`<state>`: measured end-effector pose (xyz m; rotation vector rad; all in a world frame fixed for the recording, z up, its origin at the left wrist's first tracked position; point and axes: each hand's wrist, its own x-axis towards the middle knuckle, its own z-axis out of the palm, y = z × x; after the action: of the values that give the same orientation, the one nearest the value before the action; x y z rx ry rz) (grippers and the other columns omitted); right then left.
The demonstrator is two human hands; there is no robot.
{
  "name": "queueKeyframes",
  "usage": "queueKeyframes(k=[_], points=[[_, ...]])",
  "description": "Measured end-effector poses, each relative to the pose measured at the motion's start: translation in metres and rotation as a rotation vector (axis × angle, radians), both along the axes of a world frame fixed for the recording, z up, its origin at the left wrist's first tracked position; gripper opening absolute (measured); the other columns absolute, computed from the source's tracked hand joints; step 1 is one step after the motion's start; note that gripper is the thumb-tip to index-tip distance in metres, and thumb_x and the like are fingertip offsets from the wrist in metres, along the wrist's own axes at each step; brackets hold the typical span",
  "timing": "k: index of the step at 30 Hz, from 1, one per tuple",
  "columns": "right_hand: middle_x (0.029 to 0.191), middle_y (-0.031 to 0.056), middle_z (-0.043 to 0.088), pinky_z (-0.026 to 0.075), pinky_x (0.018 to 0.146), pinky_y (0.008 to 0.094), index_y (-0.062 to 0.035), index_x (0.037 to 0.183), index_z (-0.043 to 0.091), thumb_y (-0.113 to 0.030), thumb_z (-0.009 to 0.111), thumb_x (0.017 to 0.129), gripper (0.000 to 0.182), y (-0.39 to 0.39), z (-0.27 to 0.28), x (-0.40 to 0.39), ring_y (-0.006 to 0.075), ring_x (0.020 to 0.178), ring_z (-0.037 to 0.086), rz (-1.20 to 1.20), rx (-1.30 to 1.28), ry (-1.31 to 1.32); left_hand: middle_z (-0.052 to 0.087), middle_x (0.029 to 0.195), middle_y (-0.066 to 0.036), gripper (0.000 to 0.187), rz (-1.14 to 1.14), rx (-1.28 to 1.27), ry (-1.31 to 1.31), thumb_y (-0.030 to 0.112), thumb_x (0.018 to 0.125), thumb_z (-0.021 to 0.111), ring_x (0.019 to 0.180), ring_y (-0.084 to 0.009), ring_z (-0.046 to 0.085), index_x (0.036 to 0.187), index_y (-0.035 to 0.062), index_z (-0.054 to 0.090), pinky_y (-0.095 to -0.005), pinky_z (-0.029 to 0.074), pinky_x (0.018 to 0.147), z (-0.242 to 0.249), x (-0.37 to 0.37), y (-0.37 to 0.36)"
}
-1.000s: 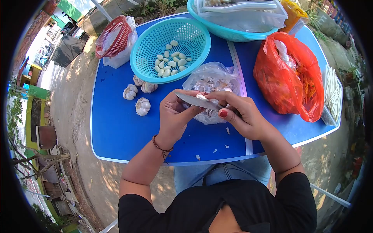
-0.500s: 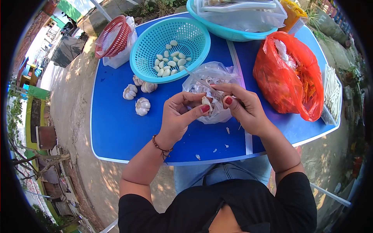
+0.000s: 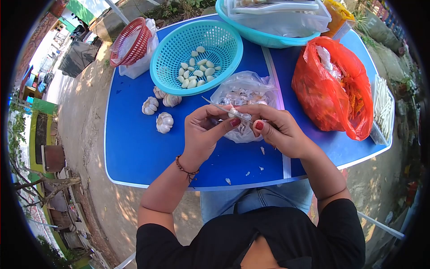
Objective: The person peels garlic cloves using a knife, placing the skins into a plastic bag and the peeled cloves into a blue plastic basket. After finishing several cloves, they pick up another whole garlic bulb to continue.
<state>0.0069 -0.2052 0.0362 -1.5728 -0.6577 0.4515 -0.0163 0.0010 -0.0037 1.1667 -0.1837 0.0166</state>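
My left hand pinches a garlic clove between thumb and fingers. In my right hand is a knife, its thin blade pointing up and left across the clove. Both hands meet over a clear plastic bag that holds papery garlic skins. Behind it, a turquoise basket contains several peeled cloves. Left of my left hand lie whole garlic bulbs, one nearest and others by the basket.
On the blue table a red plastic bag stands at right, beside a container of white sticks. A red basket sits far left. A turquoise basin with a plastic box is at the back. Skin scraps lie near the front edge.
The knife blade has swung lower and flatter across the clove. My left hand has shifted slightly left and up, and the right-hand fingers have moved a little lower.
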Motion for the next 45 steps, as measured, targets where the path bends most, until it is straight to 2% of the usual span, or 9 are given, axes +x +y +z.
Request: queueKeyframes(k=[5, 15, 20, 23, 25, 31, 37, 40, 45], points=[[0.072, -0.0017, 0.047, 0.033, 0.049, 0.0173, -0.0043, 0.132, 0.049, -0.038, 0.046, 0.097, 0.049, 0.002, -0.009, 0.002, 0.0017, 0.055, 0.040, 0.000, 0.046, 0.028, 0.067, 0.093, -0.011, 0.022, -0.007, -0.005, -0.005, -0.007, 0.078, 0.069, 0.085, -0.0127, 0.065, 0.098, -0.0012, 0.062, -0.0241, 0.055, 0.075, 0.000, 0.001, 0.000], [0.074, -0.0003, 0.048, 0.039, 0.061, 0.0223, -0.0036, 0.130, 0.051, -0.038, 0.047, 0.096, 0.048, 0.004, -0.012, 0.003, 0.0076, 0.067, 0.045, -0.036, -0.011, -0.152, 0.067, 0.088, -0.010, 0.020, 0.027, 0.043, 0.032, -0.006, 0.078, 0.070, 0.080, -0.0106, 0.064, 0.094, -0.0003, 0.060, -0.0226, 0.054, 0.072, 0.003, 0.001, 0.000], [0.112, 0.0129, 0.063, 0.046, 0.086, 0.0310, -0.0057, 0.129, 0.052, -0.016, 0.050, 0.094, 0.037, 0.000, -0.004, 0.003, 0.0183, 0.099, 0.061, -0.005, -0.005, -0.066, 0.067, 0.087, -0.010, 0.020, 0.019, 0.018, 0.031, -0.005, 0.078, 0.070, 0.079, -0.0100, 0.064, 0.094, 0.0001, 0.060, -0.0222, 0.054, 0.072, 0.001, 0.001, -0.001], [0.102, 0.0097, 0.061, 0.045, 0.080, 0.0292, -0.0046, 0.129, 0.052, -0.022, 0.049, 0.094, 0.038, 0.000, -0.004, 0.003, 0.0155, 0.089, 0.058, -0.004, -0.002, -0.087, 0.067, 0.087, -0.009, 0.020, 0.016, 0.012, 0.029, -0.005, 0.078, 0.070, 0.078, -0.0099, 0.064, 0.095, 0.0002, 0.060, -0.0220, 0.054, 0.072, -0.003, 0.001, 0.001], [0.082, 0.0038, 0.056, 0.043, 0.068, 0.0248, -0.0017, 0.128, 0.052, -0.034, 0.049, 0.095, 0.046, 0.002, -0.003, 0.002, 0.0102, 0.074, 0.052, -0.014, -0.029, -0.122, 0.067, 0.088, -0.010, 0.020, 0.016, 0.026, 0.044, -0.005, 0.078, 0.070, 0.079, -0.0106, 0.064, 0.095, 0.0000, 0.061, -0.0226, 0.054, 0.072, -0.001, 0.001, 0.002], [0.110, 0.0157, 0.063, 0.047, 0.082, 0.0293, -0.0017, 0.126, 0.053, -0.022, 0.053, 0.093, 0.039, 0.001, -0.005, 0.002, 0.0181, 0.093, 0.062, -0.071, -0.174, -0.337, 0.067, 0.091, -0.011, 0.024, -0.011, 0.020, 0.056, -0.004, 0.079, 0.070, 0.085, -0.0138, 0.065, 0.101, -0.0019, 0.061, -0.0259, 0.055, 0.077, 0.005, -0.002, -0.001], [0.098, 0.0132, 0.064, 0.046, 0.065, 0.0273, -0.0036, 0.128, 0.051, -0.016, 0.057, 0.089, 0.041, 0.002, 0.005, -0.001, 0.0146, 0.069, 0.057, -0.045, -0.104, -0.183, 0.065, 0.101, -0.012, 0.028, -0.022, -0.019, -0.008, -0.006, 0.079, 0.068, 0.092, -0.0162, 0.065, 0.106, -0.0032, 0.061, -0.0269, 0.055, 0.079, 0.000, 0.000, -0.001], [0.092, 0.0124, 0.063, 0.043, 0.058, 0.0272, -0.0047, 0.129, 0.050, -0.013, 0.058, 0.087, 0.044, 0.001, 0.000, 0.000, 0.0136, 0.060, 0.050, -0.069, -0.159, -0.343, 0.064, 0.103, -0.012, 0.029, -0.026, -0.052, -0.004, -0.006, 0.078, 0.069, 0.092, -0.0154, 0.064, 0.106, -0.0034, 0.060, -0.0262, 0.055, 0.079, 0.001, -0.001, -0.001], [0.088, 0.0116, 0.064, 0.048, 0.063, 0.0336, -0.0138, 0.127, 0.054, -0.011, 0.063, 0.083, 0.045, 0.001, 0.002, -0.002, 0.0254, 0.070, 0.061, -0.108, -0.240, -0.428, 0.064, 0.101, -0.012, 0.031, -0.010, 0.088, 0.005, -0.002, 0.076, 0.071, 0.091, -0.0144, 0.064, 0.104, -0.0040, 0.059, -0.0248, 0.054, 0.079, -0.001, 0.001, 0.005]])
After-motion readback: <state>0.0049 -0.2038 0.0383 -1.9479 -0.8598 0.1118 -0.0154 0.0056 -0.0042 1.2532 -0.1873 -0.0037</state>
